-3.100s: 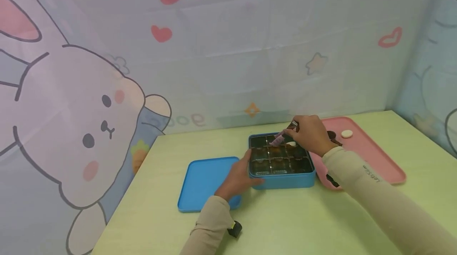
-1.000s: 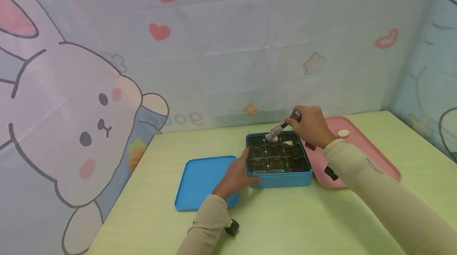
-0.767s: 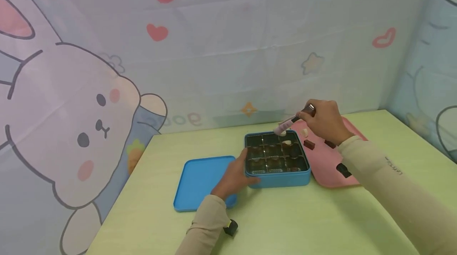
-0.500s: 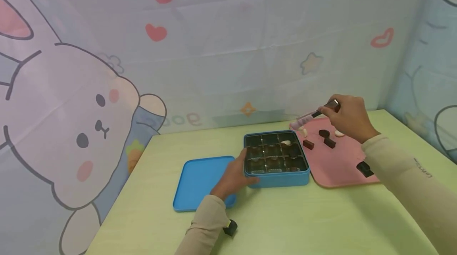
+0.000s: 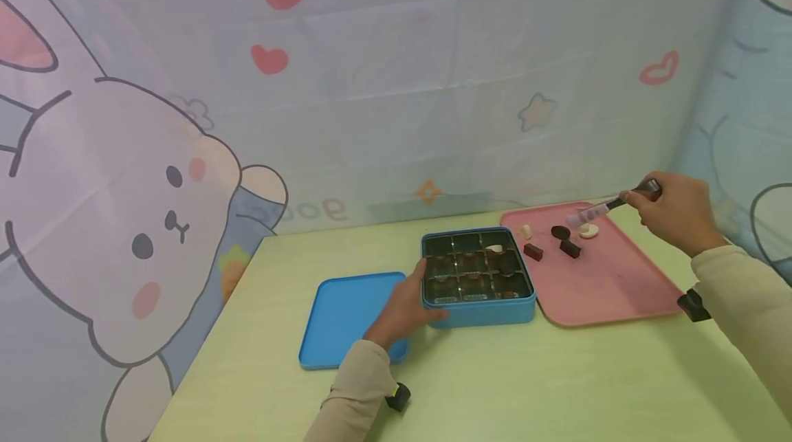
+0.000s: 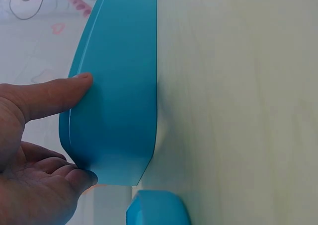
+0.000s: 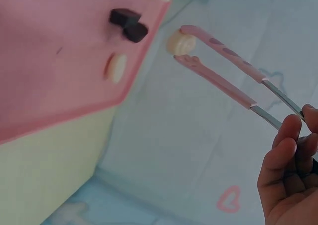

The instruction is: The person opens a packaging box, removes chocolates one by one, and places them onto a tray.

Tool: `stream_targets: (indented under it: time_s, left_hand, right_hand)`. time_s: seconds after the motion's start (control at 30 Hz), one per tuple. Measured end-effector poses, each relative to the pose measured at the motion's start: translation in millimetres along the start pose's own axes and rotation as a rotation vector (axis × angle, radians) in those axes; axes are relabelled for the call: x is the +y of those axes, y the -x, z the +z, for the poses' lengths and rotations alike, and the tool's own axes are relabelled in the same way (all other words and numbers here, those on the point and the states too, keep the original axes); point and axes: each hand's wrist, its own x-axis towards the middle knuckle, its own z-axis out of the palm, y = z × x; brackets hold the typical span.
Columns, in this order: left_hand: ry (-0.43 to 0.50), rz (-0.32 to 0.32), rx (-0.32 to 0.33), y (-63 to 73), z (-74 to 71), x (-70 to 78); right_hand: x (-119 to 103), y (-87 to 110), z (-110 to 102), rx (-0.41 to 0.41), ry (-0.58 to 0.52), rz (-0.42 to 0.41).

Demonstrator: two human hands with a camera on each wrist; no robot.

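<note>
My left hand (image 5: pixel 402 308) grips the near-left corner of a blue box (image 5: pixel 485 316), thumb on one side wall and fingers round the other. Inside, clear divided compartments hold a white piece (image 5: pixel 495 248) at the back right and brownish pieces in other cells. My right hand (image 5: pixel 677 212) holds pink-tipped metal tongs (image 5: pixel 597 212) over the far part of a pink tray (image 5: pixel 609 291). In the right wrist view a round cream-white chocolate-like piece (image 7: pixel 180 43) sits between the tong tips.
On the tray lie a dark round piece (image 5: pixel 560 232), dark blocks (image 5: pixel 533 251) and white pieces (image 5: pixel 525 231). A blue lid (image 5: pixel 340 322) lies left of the box, partly under my left forearm. A printed cloth wall (image 5: pixel 396 119) stands behind the table.
My right hand has lifted the tongs out of the box's back row with a white piece and carried it right over the tray. The left hand keeps its grip on the box.
</note>
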Motion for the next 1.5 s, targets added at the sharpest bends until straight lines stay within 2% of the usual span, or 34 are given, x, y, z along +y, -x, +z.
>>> stream_targets:
  time_s: [0.2,0.4,0.57,0.8,0.93,1.07,1.23,1.4,1.5]
  left_hand:
    - [-0.002,0.007,0.004,-1.8,0.2,0.2]
    - [-0.004,0.008,-0.004,-2.5,2.0,1.5]
    - [0.000,0.001,-0.006,-2.1,2.5,2.9]
    - [-0.003,-0.013,-0.010,-1.4,3.2,2.9]
    - [-0.002,-0.013,-0.008,-0.9,1.8,3.7]
    - [-0.005,-0.010,-0.007,-0.6,0.3,4.2]
    - [-0.005,-0.010,-0.005,-0.6,-0.6,3.2]
    - [-0.001,-0.011,-0.006,-0.8,-1.1,1.7]
    - [0.003,-0.013,-0.007,-0.3,-0.8,1.6]
  right_hand:
    - [28.4,8.2,4.1,0.032,0.091,-0.035]
    - [46.9,17.4,11.2,0.029,0.095,0.001]
    - [53.4,20.8,15.4,0.028,0.102,0.013]
    - [53.3,23.8,15.1,-0.059,0.080,0.020]
    - [49.9,20.8,10.2,-0.073,0.077,0.026]
    - [43.4,16.2,3.9,-0.045,0.064,0.034]
    - [27.7,12.8,-2.9,-0.036,0.030,0.033]
    - [0.0,9.0,-5.6,-0.132,-0.102,0.054]
    - [-16.2,8.0,-3.1,-0.202,-0.168,0.024]
